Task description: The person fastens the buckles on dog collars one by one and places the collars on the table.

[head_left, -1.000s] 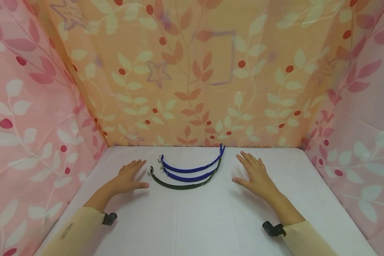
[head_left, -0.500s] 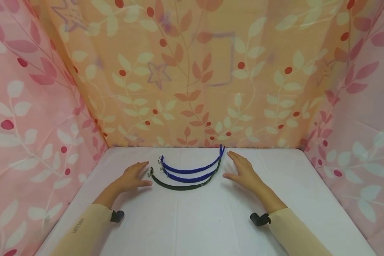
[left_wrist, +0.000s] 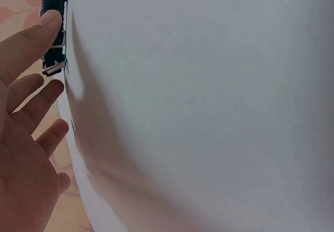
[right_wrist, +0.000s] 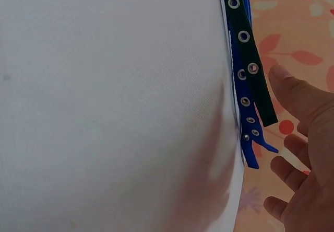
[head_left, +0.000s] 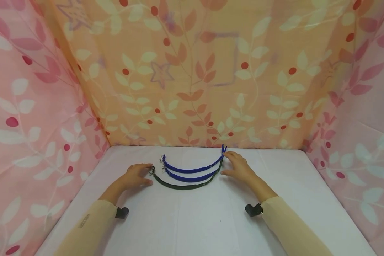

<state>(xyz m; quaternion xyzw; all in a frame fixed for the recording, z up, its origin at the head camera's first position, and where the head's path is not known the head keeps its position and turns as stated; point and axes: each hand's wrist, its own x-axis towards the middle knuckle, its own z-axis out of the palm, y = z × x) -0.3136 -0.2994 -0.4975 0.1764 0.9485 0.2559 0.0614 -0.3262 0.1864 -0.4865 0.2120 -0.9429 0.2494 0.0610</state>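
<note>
A dark green strap (right_wrist: pixel 262 96), fitted with three visible metal eyelets (right_wrist: pixel 243 36), lay partly over blue straps (right_wrist: pixel 243 89) along the edge of a white tabletop (right_wrist: pixel 115 96). The blue straps also bore eyelets and ended in two diverging tips. The right hand (right_wrist: pixel 318 148) stood at the right, thumb nearest the green strap, a gap showing between. Behind was orange leaf-print cloth (right_wrist: pixel 305 31). A soft shadow (right_wrist: pixel 203 153) marked the tabletop.

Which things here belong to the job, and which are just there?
Seemingly part of the job:
dark green strap
two blue straps
left hand, by the buckled ends
right hand, by the eyeleted ends

Apparently just surroundings:
white table
leaf-patterned cloth walls
black wrist pieces
</note>
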